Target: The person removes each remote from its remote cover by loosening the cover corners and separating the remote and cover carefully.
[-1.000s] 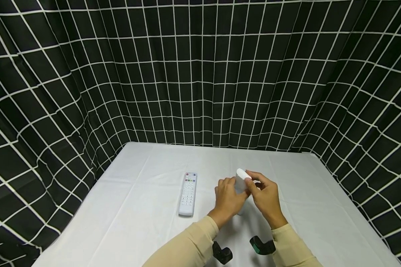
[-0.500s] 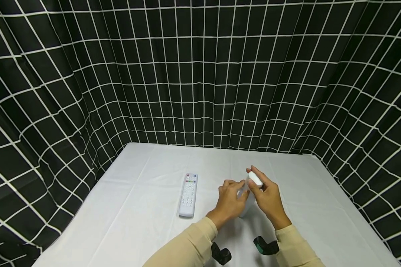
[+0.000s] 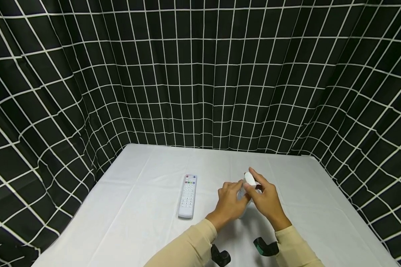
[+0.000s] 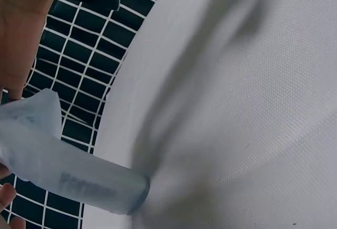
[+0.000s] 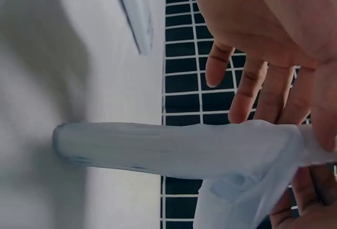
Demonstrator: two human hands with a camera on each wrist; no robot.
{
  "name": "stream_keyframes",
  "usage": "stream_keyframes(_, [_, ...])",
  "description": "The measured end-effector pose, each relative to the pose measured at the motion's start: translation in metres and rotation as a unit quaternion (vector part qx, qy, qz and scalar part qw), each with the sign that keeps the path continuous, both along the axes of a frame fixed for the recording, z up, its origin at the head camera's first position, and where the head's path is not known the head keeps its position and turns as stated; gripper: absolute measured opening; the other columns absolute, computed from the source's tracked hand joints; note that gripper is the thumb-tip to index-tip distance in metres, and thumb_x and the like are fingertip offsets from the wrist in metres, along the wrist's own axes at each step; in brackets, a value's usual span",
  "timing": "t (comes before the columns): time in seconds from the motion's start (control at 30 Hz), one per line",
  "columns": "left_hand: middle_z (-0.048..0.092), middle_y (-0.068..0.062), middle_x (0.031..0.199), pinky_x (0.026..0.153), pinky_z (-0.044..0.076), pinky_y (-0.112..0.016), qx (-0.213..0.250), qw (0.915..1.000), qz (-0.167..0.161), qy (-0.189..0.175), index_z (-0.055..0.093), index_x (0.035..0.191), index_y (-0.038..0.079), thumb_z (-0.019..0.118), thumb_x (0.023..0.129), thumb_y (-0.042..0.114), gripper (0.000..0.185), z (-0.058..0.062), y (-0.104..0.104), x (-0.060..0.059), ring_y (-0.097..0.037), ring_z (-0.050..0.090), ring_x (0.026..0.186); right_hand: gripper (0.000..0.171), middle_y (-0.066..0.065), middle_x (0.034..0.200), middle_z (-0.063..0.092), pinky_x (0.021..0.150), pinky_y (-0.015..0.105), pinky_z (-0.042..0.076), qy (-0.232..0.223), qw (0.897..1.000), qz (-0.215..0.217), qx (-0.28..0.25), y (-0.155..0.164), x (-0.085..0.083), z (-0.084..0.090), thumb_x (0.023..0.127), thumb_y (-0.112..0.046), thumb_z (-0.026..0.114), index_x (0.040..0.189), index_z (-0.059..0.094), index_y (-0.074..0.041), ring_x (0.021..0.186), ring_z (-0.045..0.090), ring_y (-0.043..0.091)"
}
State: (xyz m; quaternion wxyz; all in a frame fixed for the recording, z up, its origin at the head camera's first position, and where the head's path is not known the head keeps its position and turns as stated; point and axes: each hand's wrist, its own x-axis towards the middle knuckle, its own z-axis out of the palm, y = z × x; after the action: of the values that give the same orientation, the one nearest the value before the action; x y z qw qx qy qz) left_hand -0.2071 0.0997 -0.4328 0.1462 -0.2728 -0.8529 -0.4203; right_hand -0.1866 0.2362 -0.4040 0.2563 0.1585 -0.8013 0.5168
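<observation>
Head view: my left hand [image 3: 230,202] and right hand [image 3: 266,200] meet over the white table [image 3: 137,207], w/ a translucent tube [image 3: 243,207] between them. Left fingers curl round its upper part; right fingertips pinch the white cap [image 3: 250,179] at the top. Tube stands about upright, long axis vertical, base on the table. Remote [image 3: 188,195] lies left of my hands, lengthwise away from me.

Left wrist view: tube [image 4: 68,173] runs from my fingers at left toward its round base, touching the table [image 4: 253,108].

Right wrist view: tube [image 5: 174,150] lies across frame, base at left on the table [image 5: 37,71], crinkled top at right in my pinching right hand [image 5: 310,187]; left hand [image 5: 263,34] above it, fingers extended behind it.
</observation>
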Motion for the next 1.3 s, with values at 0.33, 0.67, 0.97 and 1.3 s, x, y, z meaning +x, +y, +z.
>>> stream_keyframes(0.33, [0.064, 0.006, 0.12, 0.086, 0.035, -0.039, -0.041, 0.9976, 0.022, 0.05, 0.062, 0.128, 0.01, 0.07, 0.087, 0.041, 0.052, -0.003, 0.0037, 0.0024, -0.015, 0.049, 0.106, 0.044, 0.014, 0.111, 0.064, 0.075, 0.013, 0.043, 0.009, 0.998, -0.052, 0.033, -0.007, -0.0019, 0.0036, 0.093, -0.008, 0.064, 0.133, 0.053, 0.006, 0.093, 0.058, 0.018])
stream_keyframes(0.67, [0.055, -0.005, 0.134, 0.094, 0.031, -0.042, -0.045, 0.999, 0.0, 0.002, 0.05, 0.138, -0.001, 0.046, 0.1, 0.044, 0.059, -0.0041, -0.0008, 0.0013, -0.018, 0.044, 0.117, 0.05, 0.021, 0.113, 0.061, 0.073, 0.02, 0.046, 0.029, 0.999, 0.012, 0.036, -0.0001, -0.0002, 0.0027, 0.088, 0.007, 0.064, 0.135, 0.047, 0.011, 0.095, 0.055, 0.016])
stream_keyframes(0.97, [0.067, 0.0, 0.114, 0.083, 0.043, -0.038, 0.005, 0.9961, 0.004, 0.088, 0.064, 0.126, 0.008, 0.055, 0.098, 0.035, 0.04, -0.0084, -0.0038, -0.0013, -0.015, 0.055, 0.1, 0.051, 0.016, 0.107, 0.064, 0.073, 0.031, 0.049, 0.006, 0.996, -0.083, 0.03, -0.0025, -0.0043, 0.0026, 0.085, -0.006, 0.075, 0.129, 0.055, 0.008, 0.093, 0.057, 0.023])
stream_keyframes(1.3, [0.071, -0.003, 0.096, 0.074, 0.046, -0.023, 0.034, 0.9947, 0.017, 0.095, 0.073, 0.107, 0.003, 0.066, 0.093, 0.028, 0.029, -0.0069, -0.0034, -0.0022, -0.011, 0.057, 0.083, 0.054, 0.016, 0.108, 0.064, 0.071, 0.03, 0.047, -0.009, 0.989, -0.146, 0.017, -0.0046, -0.0064, 0.0012, 0.081, -0.017, 0.081, 0.125, 0.059, 0.005, 0.092, 0.058, 0.026])
